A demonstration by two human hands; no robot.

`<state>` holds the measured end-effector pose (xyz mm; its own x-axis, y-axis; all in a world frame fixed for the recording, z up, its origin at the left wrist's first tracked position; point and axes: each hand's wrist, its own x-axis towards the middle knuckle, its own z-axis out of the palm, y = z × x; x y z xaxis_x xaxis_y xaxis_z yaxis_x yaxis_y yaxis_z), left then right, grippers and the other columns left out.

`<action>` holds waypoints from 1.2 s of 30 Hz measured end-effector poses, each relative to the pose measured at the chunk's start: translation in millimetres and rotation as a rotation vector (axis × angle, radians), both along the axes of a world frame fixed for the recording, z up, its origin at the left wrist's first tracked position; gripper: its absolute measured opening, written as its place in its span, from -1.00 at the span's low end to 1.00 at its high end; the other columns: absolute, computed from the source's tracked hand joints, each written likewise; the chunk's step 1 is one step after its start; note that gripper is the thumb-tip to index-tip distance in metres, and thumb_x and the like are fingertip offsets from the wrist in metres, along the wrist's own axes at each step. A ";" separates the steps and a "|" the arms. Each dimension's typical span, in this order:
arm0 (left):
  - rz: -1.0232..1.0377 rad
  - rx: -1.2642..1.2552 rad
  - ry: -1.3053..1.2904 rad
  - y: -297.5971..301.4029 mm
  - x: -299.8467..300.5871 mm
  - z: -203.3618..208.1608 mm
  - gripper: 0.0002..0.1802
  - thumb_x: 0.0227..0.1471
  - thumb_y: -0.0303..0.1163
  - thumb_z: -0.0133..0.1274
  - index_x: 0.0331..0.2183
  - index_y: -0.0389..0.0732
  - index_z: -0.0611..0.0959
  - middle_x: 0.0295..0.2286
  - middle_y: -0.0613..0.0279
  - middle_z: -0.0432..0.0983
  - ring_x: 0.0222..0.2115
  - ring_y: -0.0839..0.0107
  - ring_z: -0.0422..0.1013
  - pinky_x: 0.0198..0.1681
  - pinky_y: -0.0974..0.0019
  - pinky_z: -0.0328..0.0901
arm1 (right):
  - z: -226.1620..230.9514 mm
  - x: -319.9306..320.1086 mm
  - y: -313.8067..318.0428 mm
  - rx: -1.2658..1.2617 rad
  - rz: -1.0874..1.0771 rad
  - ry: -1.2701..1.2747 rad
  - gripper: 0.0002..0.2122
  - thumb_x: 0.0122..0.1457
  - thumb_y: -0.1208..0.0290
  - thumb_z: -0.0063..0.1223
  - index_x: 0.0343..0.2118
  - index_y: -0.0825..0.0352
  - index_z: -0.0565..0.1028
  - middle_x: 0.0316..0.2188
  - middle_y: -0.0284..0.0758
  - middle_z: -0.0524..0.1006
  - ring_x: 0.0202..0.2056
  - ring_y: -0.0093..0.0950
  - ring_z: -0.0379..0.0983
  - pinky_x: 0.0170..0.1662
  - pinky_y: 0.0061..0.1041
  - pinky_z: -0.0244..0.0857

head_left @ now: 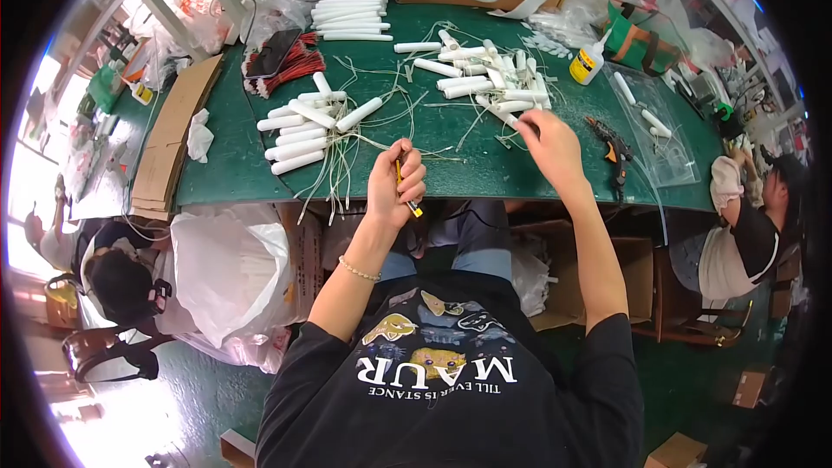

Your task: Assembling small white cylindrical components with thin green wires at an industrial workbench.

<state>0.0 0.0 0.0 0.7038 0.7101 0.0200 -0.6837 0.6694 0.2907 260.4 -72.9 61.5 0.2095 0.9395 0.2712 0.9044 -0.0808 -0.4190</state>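
My left hand (396, 180) is closed round a slim yellow-and-black tool (417, 209), held upright over the table's front edge; its exact kind is hidden by the fingers. My right hand (552, 149) reaches over the green table with fingers bent together at the end of a white tube (497, 111). That tube lies at the near side of a loose pile of white tubes (468, 87) with thin pale wires. Left of my left hand lies another group of white tubes (299, 139), their wires (334, 178) trailing over the front edge.
A row of white tubes (351, 17) and a bundle of red wires (290, 69) lie farther back. At right are a yellow glue bottle (586, 65), a black-and-orange glue gun (616, 156) and a clear bag (666, 152). Cardboard (176, 134) lies left. Other people sit at both sides.
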 end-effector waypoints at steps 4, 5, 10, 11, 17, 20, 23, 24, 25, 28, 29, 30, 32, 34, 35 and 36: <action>0.020 -0.026 0.018 -3.0 -0.5 1.0 -0.84 0.21 -0.34 -0.25 -0.36 -0.18 0.38 -0.66 0.39 0.10 -0.79 0.66 -0.05 -0.84 0.59 -0.11 | 6.6 -0.4 29.9 0.068 -0.022 -0.177 -0.79 0.03 0.31 0.15 -0.29 0.26 0.50 -0.35 -0.24 0.52 -0.35 -0.22 0.48 -0.30 -0.33 0.35; 0.017 -0.029 0.027 -4.4 -1.5 2.1 -0.84 0.21 -0.34 -0.25 -0.36 -0.18 0.38 -0.66 0.39 0.11 -0.79 0.66 -0.05 -0.84 0.59 -0.11 | 4.9 -1.1 34.9 0.040 0.005 -0.281 -0.81 0.03 0.32 0.15 -0.32 0.26 0.50 -0.38 -0.25 0.51 -0.35 -0.22 0.48 -0.31 -0.32 0.35; 0.003 -0.018 0.015 -1.9 -4.2 1.1 -0.84 0.21 -0.33 -0.25 -0.35 -0.18 0.38 -0.66 0.39 0.10 -0.79 0.66 -0.04 -0.84 0.60 -0.11 | 3.7 11.6 58.9 0.099 0.074 -0.337 -0.84 0.01 0.33 0.12 -0.37 0.27 0.52 -0.44 -0.22 0.52 -0.36 -0.20 0.50 -0.33 -0.27 0.38; 0.010 -0.018 0.012 0.0 -4.8 0.4 -0.84 0.21 -0.33 -0.25 -0.35 -0.18 0.38 -0.66 0.39 0.10 -0.79 0.66 -0.04 -0.84 0.60 -0.11 | 9.4 22.4 66.9 0.107 0.023 -0.213 -0.80 0.01 0.29 0.13 -0.35 0.30 0.53 -0.49 -0.21 0.52 -0.41 -0.26 0.51 -0.37 -0.32 0.35; -0.032 0.039 0.028 1.3 -6.2 -1.1 -0.81 0.23 -0.26 -0.27 -0.36 -0.14 0.36 -0.65 0.40 0.10 -0.77 0.66 -0.04 -0.79 0.57 -0.12 | 66.5 56.9 80.2 0.073 0.027 0.806 -0.75 0.15 0.20 0.08 -0.40 0.33 0.49 -0.67 -0.48 0.34 -0.68 -0.72 0.17 -0.61 -0.69 0.08; -0.043 0.026 0.026 1.9 -5.1 -2.2 -0.81 0.22 -0.26 -0.27 -0.36 -0.13 0.36 -0.65 0.40 0.10 -0.77 0.66 -0.05 -0.80 0.57 -0.13 | 65.8 61.9 78.0 -0.004 0.157 1.371 -0.73 0.17 0.17 0.06 -0.39 0.32 0.47 -0.65 -0.48 0.36 -0.67 -0.68 0.20 -0.65 -0.67 0.13; -0.046 0.029 0.016 2.3 -5.7 -4.5 -0.81 0.22 -0.26 -0.27 -0.36 -0.13 0.36 -0.66 0.40 0.10 -0.77 0.65 -0.05 -0.80 0.57 -0.12 | 82.7 57.4 76.3 0.215 0.151 1.580 -0.72 0.21 0.15 -0.01 -0.32 0.31 0.46 -0.55 -0.45 0.39 -0.61 -0.66 0.25 -0.59 -0.68 0.18; -0.028 -0.006 0.010 0.0 -4.4 -0.2 -0.81 0.23 -0.30 -0.27 -0.36 -0.18 0.36 -0.66 0.39 0.11 -0.80 0.66 -0.03 -0.84 0.60 -0.09 | 84.6 60.0 71.2 0.137 0.407 1.629 -0.71 0.23 0.15 -0.05 -0.30 0.32 0.46 -0.57 -0.46 0.38 -0.62 -0.65 0.23 -0.58 -0.66 0.17; -0.032 -0.010 0.011 0.7 -4.0 -0.6 -0.81 0.23 -0.30 -0.27 -0.36 -0.18 0.36 -0.66 0.39 0.11 -0.80 0.66 -0.03 -0.84 0.60 -0.09 | 78.9 55.7 71.6 0.139 0.400 1.631 -0.71 0.23 0.15 -0.05 -0.30 0.32 0.46 -0.57 -0.46 0.38 -0.62 -0.65 0.23 -0.58 -0.66 0.17; -0.034 -0.011 0.008 3.0 -2.7 -0.6 -0.81 0.23 -0.29 -0.27 -0.36 -0.17 0.36 -0.66 0.39 0.10 -0.80 0.66 -0.03 -0.84 0.60 -0.09 | 47.5 45.4 75.0 -0.090 0.175 1.638 -0.70 0.25 0.15 -0.09 -0.30 0.34 0.47 -0.61 -0.46 0.35 -0.65 -0.67 0.17 -0.62 -0.64 0.06; -0.032 -0.020 0.022 4.1 -1.6 0.1 -0.81 0.23 -0.29 -0.27 -0.36 -0.17 0.36 -0.66 0.39 0.10 -0.80 0.66 -0.03 -0.84 0.60 -0.09 | 37.3 47.6 71.9 -0.029 0.163 1.775 -0.70 0.26 0.15 -0.09 -0.27 0.35 0.44 -0.57 -0.44 0.35 -0.66 -0.67 0.15 -0.61 -0.65 0.05; -0.022 -0.031 0.037 4.1 -2.7 0.3 -0.81 0.23 -0.28 -0.27 -0.36 -0.17 0.36 -0.66 0.39 0.10 -0.79 0.66 -0.03 -0.83 0.60 -0.10 | 38.2 44.3 69.4 -0.029 0.285 1.925 -0.71 0.26 0.16 -0.11 -0.27 0.35 0.40 -0.57 -0.44 0.32 -0.66 -0.67 0.14 -0.61 -0.65 0.05; -0.025 -0.031 0.048 4.0 -1.5 2.0 -0.81 0.23 -0.29 -0.27 -0.35 -0.17 0.36 -0.66 0.40 0.10 -0.79 0.66 -0.03 -0.83 0.60 -0.10 | 54.0 35.5 61.5 0.007 0.521 2.047 -0.73 0.28 0.18 -0.14 -0.26 0.35 0.34 -0.56 -0.44 0.26 -0.65 -0.66 0.11 -0.60 -0.65 0.03; -0.041 -0.020 0.077 4.0 -0.4 4.0 -0.81 0.24 -0.29 -0.28 -0.35 -0.16 0.36 -0.66 0.41 0.09 -0.78 0.66 -0.04 -0.81 0.59 -0.12 | 89.2 23.5 53.4 0.075 0.740 1.991 -0.75 0.30 0.19 -0.19 -0.28 0.32 0.30 -0.59 -0.45 0.19 -0.64 -0.64 0.09 -0.60 -0.63 0.02; -0.043 -0.027 0.085 3.6 -1.1 4.8 -0.81 0.24 -0.29 -0.28 -0.35 -0.16 0.36 -0.66 0.41 0.09 -0.78 0.66 -0.04 -0.81 0.59 -0.12 | 104.5 18.0 50.9 0.098 0.805 2.015 -0.75 0.30 0.18 -0.19 -0.28 0.32 0.30 -0.59 -0.45 0.20 -0.64 -0.64 0.09 -0.60 -0.63 0.04; -0.034 -0.012 0.104 4.3 0.6 6.3 -0.81 0.24 -0.29 -0.28 -0.35 -0.16 0.36 -0.66 0.41 0.09 -0.78 0.66 -0.05 -0.81 0.59 -0.12 | 117.1 15.1 48.7 0.115 0.878 1.988 -0.75 0.30 0.18 -0.20 -0.28 0.31 0.30 -0.59 -0.45 0.21 -0.64 -0.64 0.10 -0.59 -0.63 0.04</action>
<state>0.6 4.3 6.3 0.7250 0.6859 -0.0625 -0.6275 0.6952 0.3506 275.5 -24.2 178.6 -0.1461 0.9258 0.3486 -0.8189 0.0846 -0.5677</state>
